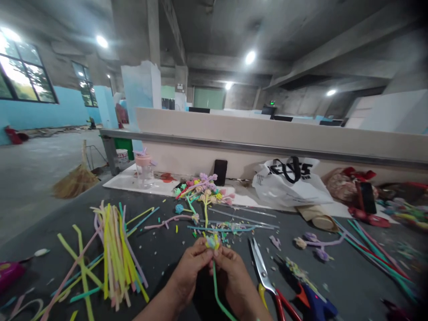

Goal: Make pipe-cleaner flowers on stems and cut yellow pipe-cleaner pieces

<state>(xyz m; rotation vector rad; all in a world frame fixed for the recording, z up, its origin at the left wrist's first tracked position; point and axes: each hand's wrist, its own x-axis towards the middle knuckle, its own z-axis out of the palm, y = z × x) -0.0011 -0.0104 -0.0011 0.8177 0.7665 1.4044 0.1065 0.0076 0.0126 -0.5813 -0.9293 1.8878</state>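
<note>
Both my hands meet low in the middle of the view over a dark table (160, 254). My left hand (189, 267) and my right hand (232, 269) pinch a small pipe-cleaner flower (212, 242) with a yellow and pale blue head. Its green stem (217, 292) hangs down between my wrists. Fingers of both hands are closed round the flower head.
A pile of yellow, green and pink pipe cleaners (115, 249) lies left. Finished flowers (203, 189) lie behind. Scissors (264, 274) and a blue glue gun (314, 298) lie right. A white bag (290, 180), a jar (144, 169) and a phone (220, 172) stand near the partition.
</note>
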